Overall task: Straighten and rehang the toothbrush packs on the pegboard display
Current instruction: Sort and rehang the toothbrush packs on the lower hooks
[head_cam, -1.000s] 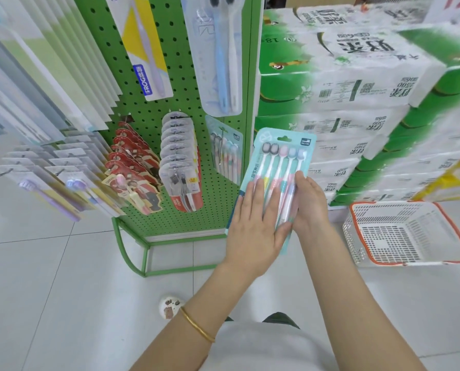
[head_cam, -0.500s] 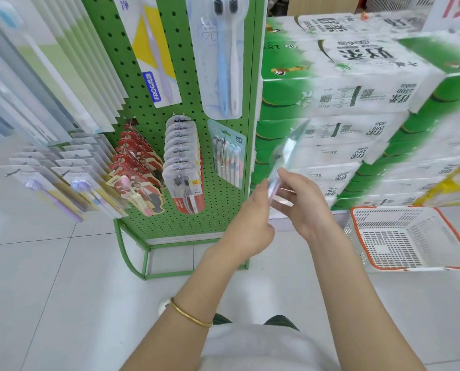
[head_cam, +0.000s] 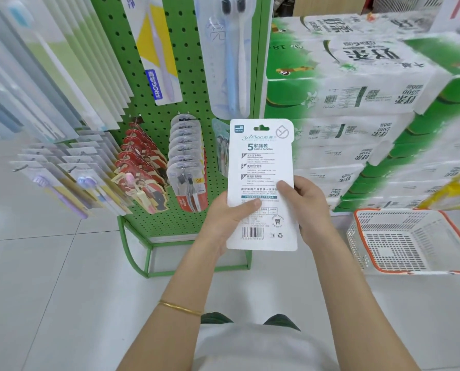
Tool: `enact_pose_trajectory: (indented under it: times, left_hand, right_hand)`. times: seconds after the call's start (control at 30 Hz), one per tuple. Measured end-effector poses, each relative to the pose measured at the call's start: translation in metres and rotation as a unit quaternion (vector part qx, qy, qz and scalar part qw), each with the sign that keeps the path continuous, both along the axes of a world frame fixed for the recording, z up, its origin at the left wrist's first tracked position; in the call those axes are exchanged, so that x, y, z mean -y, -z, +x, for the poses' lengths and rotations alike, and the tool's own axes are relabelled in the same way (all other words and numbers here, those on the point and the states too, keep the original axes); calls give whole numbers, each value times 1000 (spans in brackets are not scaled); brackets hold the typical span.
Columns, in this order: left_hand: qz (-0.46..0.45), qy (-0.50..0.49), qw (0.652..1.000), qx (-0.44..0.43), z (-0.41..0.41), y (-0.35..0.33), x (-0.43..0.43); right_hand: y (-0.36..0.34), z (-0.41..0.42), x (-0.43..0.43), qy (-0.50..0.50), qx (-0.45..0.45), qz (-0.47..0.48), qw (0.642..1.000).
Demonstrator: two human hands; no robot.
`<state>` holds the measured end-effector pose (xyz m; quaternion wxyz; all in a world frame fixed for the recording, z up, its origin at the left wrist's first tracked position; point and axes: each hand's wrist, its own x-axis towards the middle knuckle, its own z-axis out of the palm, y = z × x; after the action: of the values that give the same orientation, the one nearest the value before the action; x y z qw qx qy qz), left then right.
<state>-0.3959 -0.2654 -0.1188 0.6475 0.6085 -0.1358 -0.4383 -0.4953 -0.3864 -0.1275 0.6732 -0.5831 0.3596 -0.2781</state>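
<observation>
Toothbrush pack [head_cam: 261, 162] pinched at its side edges by left hand [head_cam: 228, 218] and right hand [head_cam: 306, 207], hang-hole uppermost, probably for pegboard [head_cam: 170, 223] rehanging.

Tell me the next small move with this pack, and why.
Probably turn the pack round: the left hand and right hand hold it with its printed back toward the camera, front toward the pegboard. It likely should face outward before hanging.

The 5-brush toothbrush pack [head_cam: 261, 167], front-facing 1 s ago, is now turned printed back toward the camera, upright, held by left hand [head_cam: 223, 218] and right hand [head_cam: 307, 210].
</observation>
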Motion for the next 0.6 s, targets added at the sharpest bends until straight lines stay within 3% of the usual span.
enact_pose_trajectory:
  times: [0.13,0.3,0.6]
  left_hand:
    - [26,-32,998,52,4,-8,3]
    - [-6,-137,987,79,27,-31,13]
    - [-5,-174,981,92,42,-44,24]
  right_hand:
    - [-3,-5,1,-67,29,19,997]
    - [-3,-9,-3,-165,26,37,985]
    - [-5,-6,-1,-200,50,99,974]
